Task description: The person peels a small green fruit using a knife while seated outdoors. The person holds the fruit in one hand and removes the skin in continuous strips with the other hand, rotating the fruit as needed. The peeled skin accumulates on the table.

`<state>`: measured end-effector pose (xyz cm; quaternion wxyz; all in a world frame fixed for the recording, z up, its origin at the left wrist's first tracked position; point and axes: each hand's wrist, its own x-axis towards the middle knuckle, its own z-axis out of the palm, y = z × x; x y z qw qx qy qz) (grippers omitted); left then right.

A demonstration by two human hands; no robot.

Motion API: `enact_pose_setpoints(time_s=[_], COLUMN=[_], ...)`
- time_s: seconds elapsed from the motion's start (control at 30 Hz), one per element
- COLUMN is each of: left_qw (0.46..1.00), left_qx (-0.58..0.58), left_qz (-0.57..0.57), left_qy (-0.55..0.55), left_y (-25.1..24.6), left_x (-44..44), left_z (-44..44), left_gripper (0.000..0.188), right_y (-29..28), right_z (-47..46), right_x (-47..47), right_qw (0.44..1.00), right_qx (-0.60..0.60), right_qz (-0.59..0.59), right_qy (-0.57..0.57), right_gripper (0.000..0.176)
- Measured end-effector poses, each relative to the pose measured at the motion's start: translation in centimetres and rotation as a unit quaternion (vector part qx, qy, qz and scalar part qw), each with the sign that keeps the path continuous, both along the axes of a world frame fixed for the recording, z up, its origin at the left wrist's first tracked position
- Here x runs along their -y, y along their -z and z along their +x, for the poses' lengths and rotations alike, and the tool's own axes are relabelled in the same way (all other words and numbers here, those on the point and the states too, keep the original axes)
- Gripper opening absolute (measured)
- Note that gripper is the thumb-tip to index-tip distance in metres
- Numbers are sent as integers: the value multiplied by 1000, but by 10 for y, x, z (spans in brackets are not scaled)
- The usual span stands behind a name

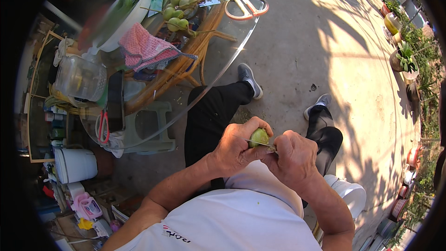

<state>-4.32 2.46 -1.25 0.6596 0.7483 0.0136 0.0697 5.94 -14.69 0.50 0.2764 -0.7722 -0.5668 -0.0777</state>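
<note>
A round green fruit or vegetable (259,136) is gripped in the fingers of my left hand (234,150), above my lap. My right hand (294,155) closes around the handle end of a small knife (256,142), whose thin blade lies across the near side of the green piece. The handle is mostly hidden in my fingers. Both hands are close together, my right thumb near my left thumb. On the glass table to the left, a cluster of similar green round fruits (177,14) still has its stems.
The glass table (223,66) holds orange-handled scissors (245,5), a pink cloth (148,48), a white bowl (130,19), a phone (116,99) and red-handled scissors (103,125). Beneath the glass is a plastic stool (150,129). White buckets (76,165) flank me. Potted plants (404,57) line the right.
</note>
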Motion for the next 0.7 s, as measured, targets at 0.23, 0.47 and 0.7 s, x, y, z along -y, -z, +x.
enact_pose_setpoints(time_s=[0.23, 0.47, 0.7], left_qw=[999, 1000, 999], left_qx=[2, 4, 18], left_qz=[41, -17, 7], left_qy=[-12, -25, -33], left_y=[-4, 1, 2], left_x=[1, 2, 4], left_z=[-1, 0, -2], left_gripper=[51, 56, 56], right_y=[-2, 2, 3], right_z=[-1, -1, -3], right_x=[-2, -1, -2], right_qw=[998, 1000, 1000], right_qx=[-59, -15, -13], right_qz=[-8, 1, 13], right_qy=[33, 4, 11], right_gripper=[49, 47, 47])
